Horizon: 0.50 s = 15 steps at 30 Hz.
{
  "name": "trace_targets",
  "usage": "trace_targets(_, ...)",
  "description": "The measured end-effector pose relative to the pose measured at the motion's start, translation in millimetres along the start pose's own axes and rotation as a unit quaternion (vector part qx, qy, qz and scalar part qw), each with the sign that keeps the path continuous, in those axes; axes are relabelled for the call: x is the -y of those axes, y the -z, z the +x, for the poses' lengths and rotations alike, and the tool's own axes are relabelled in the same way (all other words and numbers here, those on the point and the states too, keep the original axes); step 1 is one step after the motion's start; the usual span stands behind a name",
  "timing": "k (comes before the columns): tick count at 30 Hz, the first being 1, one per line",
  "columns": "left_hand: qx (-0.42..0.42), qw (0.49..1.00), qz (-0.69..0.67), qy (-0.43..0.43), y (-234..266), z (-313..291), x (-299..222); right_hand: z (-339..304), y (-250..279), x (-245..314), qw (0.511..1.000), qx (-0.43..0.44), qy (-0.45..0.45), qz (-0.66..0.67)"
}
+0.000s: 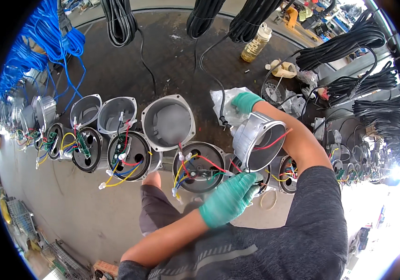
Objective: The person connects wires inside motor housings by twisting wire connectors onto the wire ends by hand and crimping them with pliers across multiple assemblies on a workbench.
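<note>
My left hand (228, 198), in a green glove, is closed in a pinch over a round motor housing with a circuit board inside. What sits between its fingertips is too small to make out. Just above it, a silver metal end cover (258, 142) stands tilted, with a red wire across its opening and a black cable at its back. Behind this cover, my gloved right hand (246, 101) reaches onto a clear plastic bag (225, 103); its fingers are mostly hidden. Left of my left hand is another open housing (199, 165) with red, yellow and blue wires.
A row of similar housings (129, 155) and silver covers (168, 119) runs along the dark table's (172, 60) near edge. Coiled black cables (118, 23) and blue cables (53, 35) lie at the back and sides. A bottle (257, 43) and a cut plastic jug (284, 69) stand farther back.
</note>
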<state>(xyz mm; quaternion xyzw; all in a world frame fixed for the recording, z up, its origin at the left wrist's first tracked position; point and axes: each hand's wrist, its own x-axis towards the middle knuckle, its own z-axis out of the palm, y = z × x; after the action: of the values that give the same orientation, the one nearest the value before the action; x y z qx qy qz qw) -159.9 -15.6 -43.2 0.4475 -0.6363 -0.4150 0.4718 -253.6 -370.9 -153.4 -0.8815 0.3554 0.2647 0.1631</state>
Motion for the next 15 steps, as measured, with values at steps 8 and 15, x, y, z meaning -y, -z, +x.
trace_targets(8,-0.017,0.999,-0.026,0.03,0,-3,-3,-40,8,-23,0.988,-0.139,0.062,-0.021)
trace_targets(15,-0.036,0.993,-0.103,0.036,-4,3,-5,-192,64,-13,0.961,-0.276,0.011,0.017)
